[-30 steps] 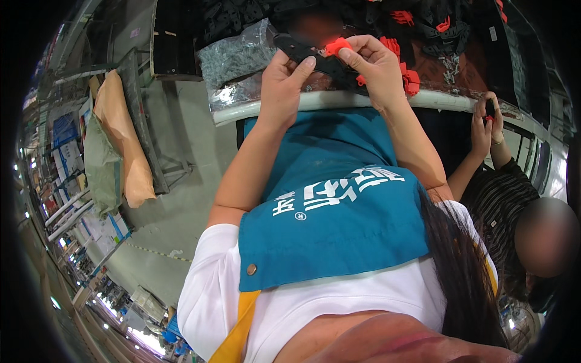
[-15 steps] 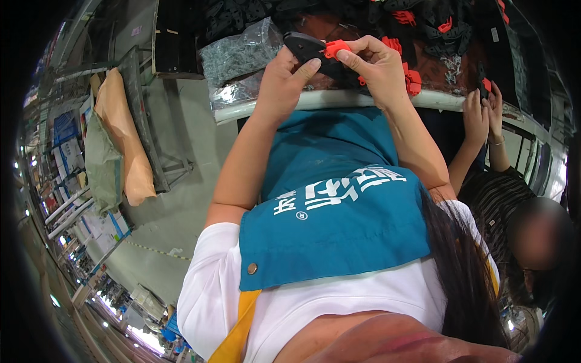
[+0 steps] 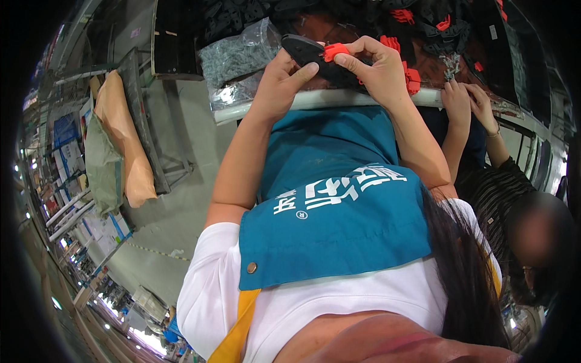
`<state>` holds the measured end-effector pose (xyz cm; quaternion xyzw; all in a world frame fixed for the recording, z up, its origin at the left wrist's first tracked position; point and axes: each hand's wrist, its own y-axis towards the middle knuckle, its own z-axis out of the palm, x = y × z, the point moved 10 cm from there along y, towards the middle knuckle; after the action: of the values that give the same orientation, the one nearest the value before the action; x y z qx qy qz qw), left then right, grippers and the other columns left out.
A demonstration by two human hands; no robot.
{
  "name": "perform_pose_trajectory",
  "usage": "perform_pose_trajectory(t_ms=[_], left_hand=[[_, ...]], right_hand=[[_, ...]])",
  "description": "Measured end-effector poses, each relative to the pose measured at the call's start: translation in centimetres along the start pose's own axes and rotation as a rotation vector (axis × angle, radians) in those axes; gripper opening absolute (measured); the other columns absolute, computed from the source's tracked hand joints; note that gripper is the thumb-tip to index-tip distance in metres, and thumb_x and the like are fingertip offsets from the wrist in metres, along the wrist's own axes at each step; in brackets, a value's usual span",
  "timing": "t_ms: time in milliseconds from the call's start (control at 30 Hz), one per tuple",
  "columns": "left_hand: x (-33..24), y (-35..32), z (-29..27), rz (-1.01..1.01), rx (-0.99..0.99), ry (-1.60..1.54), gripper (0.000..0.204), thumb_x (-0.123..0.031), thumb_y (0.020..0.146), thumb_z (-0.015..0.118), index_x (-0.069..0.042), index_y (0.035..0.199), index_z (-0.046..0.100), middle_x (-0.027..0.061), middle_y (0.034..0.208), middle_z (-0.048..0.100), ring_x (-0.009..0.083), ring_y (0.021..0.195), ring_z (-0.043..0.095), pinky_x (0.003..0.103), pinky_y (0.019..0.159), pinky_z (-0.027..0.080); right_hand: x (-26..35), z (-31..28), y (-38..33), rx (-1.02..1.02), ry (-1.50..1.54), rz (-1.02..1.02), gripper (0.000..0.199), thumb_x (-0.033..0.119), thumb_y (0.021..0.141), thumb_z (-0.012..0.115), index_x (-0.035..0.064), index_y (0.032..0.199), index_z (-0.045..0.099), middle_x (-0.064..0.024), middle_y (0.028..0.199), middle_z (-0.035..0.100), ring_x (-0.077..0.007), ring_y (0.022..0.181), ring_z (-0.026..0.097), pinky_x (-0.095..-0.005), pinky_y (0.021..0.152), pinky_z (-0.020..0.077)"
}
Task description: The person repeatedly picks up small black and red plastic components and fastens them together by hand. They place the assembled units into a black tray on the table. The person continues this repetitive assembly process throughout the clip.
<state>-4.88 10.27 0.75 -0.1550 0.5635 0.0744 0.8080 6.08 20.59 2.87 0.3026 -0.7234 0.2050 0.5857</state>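
Above the table's near edge, my left hand (image 3: 288,80) is closed around a flat black plastic part (image 3: 301,49) with a rounded end. In my right hand (image 3: 376,63), thumb and bent fingers pinch a small red plastic clip (image 3: 334,52). The clip is held against the right side of the black part; whether it is seated there I cannot tell. Beyond my right wrist lie more red clips (image 3: 413,80) on the table. A clear plastic bag (image 3: 239,54) full of small grey pieces rests beside my left hand.
Black parts (image 3: 233,13) are heaped at the table's far side. A white padded rail (image 3: 242,112) runs along its front edge. At right, a co-worker's hands (image 3: 458,103) are near a small pile of screws (image 3: 451,63). A brown sheet (image 3: 124,142) hangs over a frame at left.
My hands have barely moved, still holding the black part and red clip together. The co-worker has put down a black-and-red part and moved a hand left to the screws.
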Motion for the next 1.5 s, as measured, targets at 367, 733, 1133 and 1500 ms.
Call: perform_pose_trajectory(t_ms=[367,733,1133,1500], left_hand=[[1.1,0.0,-0.2,-0.040,0.069,-0.032,0.034,-0.008,0.092,0.056,-0.005,0.125,0.049,0.0068,0.115,0.057,0.0171,0.104,0.058,0.032,0.084,0.055],[3.3,0.0,-0.3,-0.073,-0.121,-0.353,0.034,-0.017,0.098,0.048,-0.007,0.130,0.044,0.0072,0.115,0.056,0.0181,0.095,0.061,0.031,0.079,0.053],[7.1,-2.3,2.1,-0.312,-0.128,-0.529,0.033,-0.027,0.099,0.044,-0.004,0.123,0.045,0.0069,0.116,0.056,0.0173,0.097,0.058,0.035,0.088,0.046],[5.8,-1.6,-0.5,-0.237,-0.251,-0.347,0.043,-0.014,0.094,0.049,0.001,0.133,0.040,0.0173,0.132,0.048,0.0265,0.115,0.054,0.038,0.095,0.046]], right_hand=[[-1.0,0.6,-0.4,0.006,0.098,0.045,0.017,0.016,0.079,0.074,0.0021,0.086,0.067,-0.0012,0.075,0.066,-0.0055,0.067,0.057,-0.0206,0.063,0.0462],[2.3,1.5,-0.7,-0.104,-0.346,-0.300,0.035,0.022,0.072,0.077,0.0023,0.098,0.066,-0.0084,0.087,0.063,-0.0192,0.080,0.059,-0.0308,0.072,0.0478],[1.4,2.4,-4.0,-0.069,-0.650,-0.437,0.047,0.027,0.064,0.078,0.0074,0.104,0.062,-0.0071,0.091,0.063,-0.0256,0.089,0.058,-0.0380,0.081,0.0421],[-3.4,-5.3,-3.1,-0.182,-1.052,-0.248,0.058,0.027,0.066,0.081,0.0020,0.112,0.056,-0.0127,0.117,0.053,-0.0342,0.106,0.049,-0.0407,0.089,0.0444]])
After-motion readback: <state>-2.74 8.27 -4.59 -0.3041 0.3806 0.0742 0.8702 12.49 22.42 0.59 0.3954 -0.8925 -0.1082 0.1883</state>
